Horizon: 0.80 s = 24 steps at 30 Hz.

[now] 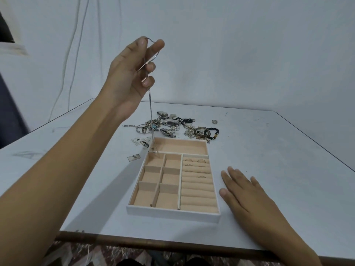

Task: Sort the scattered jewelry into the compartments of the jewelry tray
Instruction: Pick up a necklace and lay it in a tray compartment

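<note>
Here, tray (172, 214) near table's (288, 169) front edge; left hand (128, 73) high, pinching chain (150, 112) over tray; right hand (247, 196) flat beside it.

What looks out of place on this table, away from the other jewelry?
A lone ring lies on the table, apart from the jewelry pile, to its right. A small flat rectangular piece lies alone left of the jewelry tray, near its far corner. Nothing looks spilled or broken.
</note>
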Tool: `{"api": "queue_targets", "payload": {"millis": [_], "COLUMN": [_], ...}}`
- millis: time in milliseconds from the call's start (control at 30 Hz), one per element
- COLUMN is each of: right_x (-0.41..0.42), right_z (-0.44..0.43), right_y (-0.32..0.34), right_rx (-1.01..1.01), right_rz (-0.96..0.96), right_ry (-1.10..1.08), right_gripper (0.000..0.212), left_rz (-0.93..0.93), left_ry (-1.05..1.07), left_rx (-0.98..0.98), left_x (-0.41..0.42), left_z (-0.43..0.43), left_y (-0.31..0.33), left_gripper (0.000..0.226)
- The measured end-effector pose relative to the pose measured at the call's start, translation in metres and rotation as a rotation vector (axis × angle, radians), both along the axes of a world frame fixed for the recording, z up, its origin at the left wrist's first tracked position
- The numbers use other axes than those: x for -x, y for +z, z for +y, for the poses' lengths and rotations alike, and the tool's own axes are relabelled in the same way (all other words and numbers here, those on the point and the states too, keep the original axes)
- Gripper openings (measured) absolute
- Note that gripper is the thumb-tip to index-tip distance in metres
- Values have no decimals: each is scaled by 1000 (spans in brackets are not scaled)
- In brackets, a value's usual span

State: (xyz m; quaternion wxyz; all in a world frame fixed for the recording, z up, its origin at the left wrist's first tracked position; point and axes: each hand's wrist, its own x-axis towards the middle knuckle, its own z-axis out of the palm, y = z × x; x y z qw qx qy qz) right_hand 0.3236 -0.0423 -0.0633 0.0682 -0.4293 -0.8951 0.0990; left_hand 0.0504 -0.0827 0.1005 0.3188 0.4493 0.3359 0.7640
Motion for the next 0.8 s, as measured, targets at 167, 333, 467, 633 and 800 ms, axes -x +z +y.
{"api": "queue_targets", "payload": {"millis": [167,333,467,633,800], "right_x": [1,1,1,2,1], "right_z": [-2,-2,-2,-4,-2], "right_y": [6,4,5,7,4], "right_rx": [18,3,-5,12,9], "right_rz": [-10,-7,-9,1,-13], "right_ry": [-11,-7,-5,-4,-4], "right_gripper": [74,121,117,95,106], "left_rz": [-20,-15,-21,15,40], "left_ry": [11,21,20,17,38], "left_rx": [31,94,143,203,249], "left_x": [-2,-4,-6,-8,-5], "left_z": [1,2,3,2,-1], "left_y": [-11,-30,-47,-65,-80], "left_gripper": [8,6,6,3,4]}}
